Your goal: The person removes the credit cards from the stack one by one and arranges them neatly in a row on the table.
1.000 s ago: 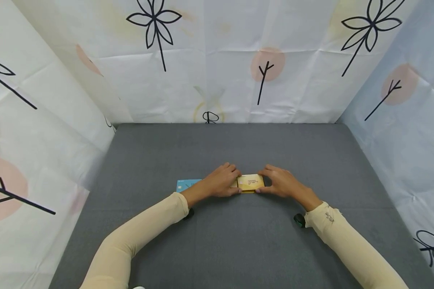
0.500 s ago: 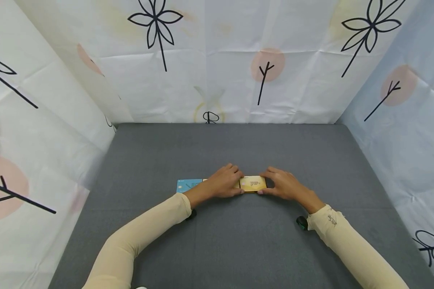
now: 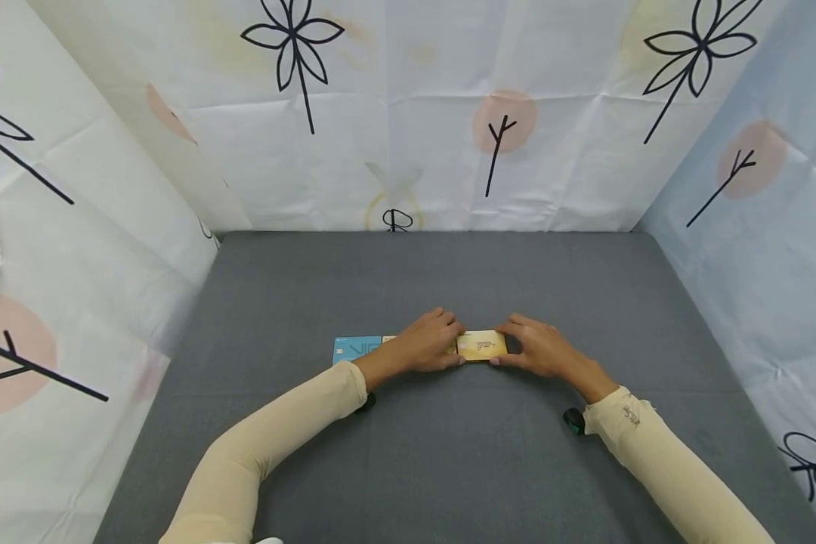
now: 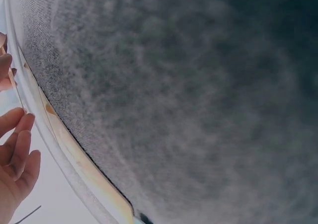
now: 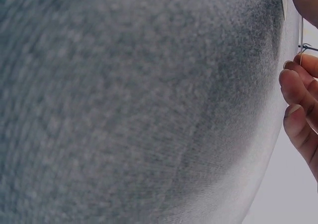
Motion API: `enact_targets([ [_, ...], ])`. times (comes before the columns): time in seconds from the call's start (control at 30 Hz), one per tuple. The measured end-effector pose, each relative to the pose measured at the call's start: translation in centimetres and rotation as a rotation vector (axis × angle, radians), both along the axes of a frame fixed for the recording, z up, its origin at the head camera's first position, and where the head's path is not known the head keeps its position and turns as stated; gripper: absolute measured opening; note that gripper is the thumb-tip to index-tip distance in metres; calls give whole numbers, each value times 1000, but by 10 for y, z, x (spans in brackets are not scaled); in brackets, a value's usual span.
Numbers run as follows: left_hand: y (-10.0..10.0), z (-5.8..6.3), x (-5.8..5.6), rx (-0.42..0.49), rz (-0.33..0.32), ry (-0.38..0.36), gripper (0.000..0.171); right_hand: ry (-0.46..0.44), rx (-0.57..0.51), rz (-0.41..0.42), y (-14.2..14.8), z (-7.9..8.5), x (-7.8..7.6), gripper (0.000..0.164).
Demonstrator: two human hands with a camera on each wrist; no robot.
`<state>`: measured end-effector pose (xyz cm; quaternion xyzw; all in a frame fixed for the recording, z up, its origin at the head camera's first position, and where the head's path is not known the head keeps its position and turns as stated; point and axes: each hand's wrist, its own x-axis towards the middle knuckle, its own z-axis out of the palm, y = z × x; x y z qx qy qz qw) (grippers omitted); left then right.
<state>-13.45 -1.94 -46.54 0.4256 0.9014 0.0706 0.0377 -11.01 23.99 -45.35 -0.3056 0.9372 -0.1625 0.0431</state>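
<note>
A yellow card [image 3: 482, 345] is held level between both hands in the head view, close over the table. My left hand [image 3: 427, 342] pinches its left end, thumb at the near edge and fingers at the far edge. The right hand [image 3: 534, 347] grips its right end the same way. In the left wrist view the left fingers [image 4: 22, 149] show beside the card's thin edge; in the right wrist view the right fingers [image 5: 295, 92] do too. A blue card [image 3: 357, 348] lies flat to the left. Another yellowish card [image 4: 84, 159] lies beside it, mostly hidden by the left hand.
Grey cloth covers the table [image 3: 408, 453]. White printed fabric [image 3: 435, 159] stands behind it and along both sides. Dark wrist devices [image 3: 574, 421] sit below the wrists, near the cream sleeves.
Both hands have shifted slightly to the right, carrying the yellow card with them. More of the yellowish card's left end shows beside the blue card, which stays in place.
</note>
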Motion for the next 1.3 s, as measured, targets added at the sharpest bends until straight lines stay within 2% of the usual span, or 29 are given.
enact_targets([
  [0.4, 10, 0, -6, -7, 2, -7, 53, 16, 7, -11, 10, 1, -3, 52],
  [0.83, 17, 1, -3, -1, -29, -8, 51, 8, 14, -27, 18, -1, 3, 54],
  [1.13, 23, 4, -2, -17, -20, -44, 52, 8, 2, -28, 23, -1, 5, 52],
  [1.3, 26, 4, -3, -17, -20, -28, 52, 11, -3, -34, 24, 0, 5, 52],
])
